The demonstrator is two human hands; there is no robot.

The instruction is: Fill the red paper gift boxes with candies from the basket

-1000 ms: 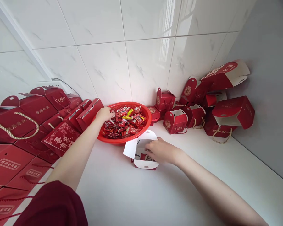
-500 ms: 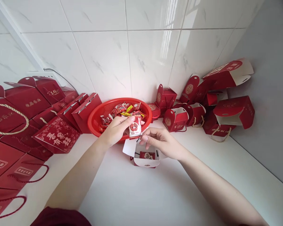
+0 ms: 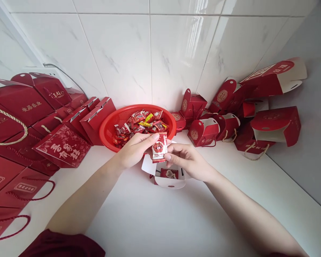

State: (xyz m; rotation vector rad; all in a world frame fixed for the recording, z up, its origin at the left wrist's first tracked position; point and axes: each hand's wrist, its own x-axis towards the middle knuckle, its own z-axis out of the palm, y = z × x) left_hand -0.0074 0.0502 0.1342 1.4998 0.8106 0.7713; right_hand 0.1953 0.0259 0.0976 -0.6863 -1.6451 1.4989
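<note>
A red and white wrapped candy is held up above an open box. My left hand pinches its upper left side between thumb and fingers. My right hand grips its lower right edge, thumb on the front. Below them the small white-lined gift box stands on the white table with its flaps spread. Inside it lies a dark red packet; the back of the box is hidden by my hands and the candy. Just behind, a red plastic basket holds many wrapped candies, mostly red, some yellow.
Red gift boxes and bags with rope handles are stacked along the left. More red boxes stand at the right, some with open lids. A white tiled wall closes off the back, a grey panel the right side.
My right hand has closed on the candy, which my left hand alone was holding before. The view has tilted down slightly.
</note>
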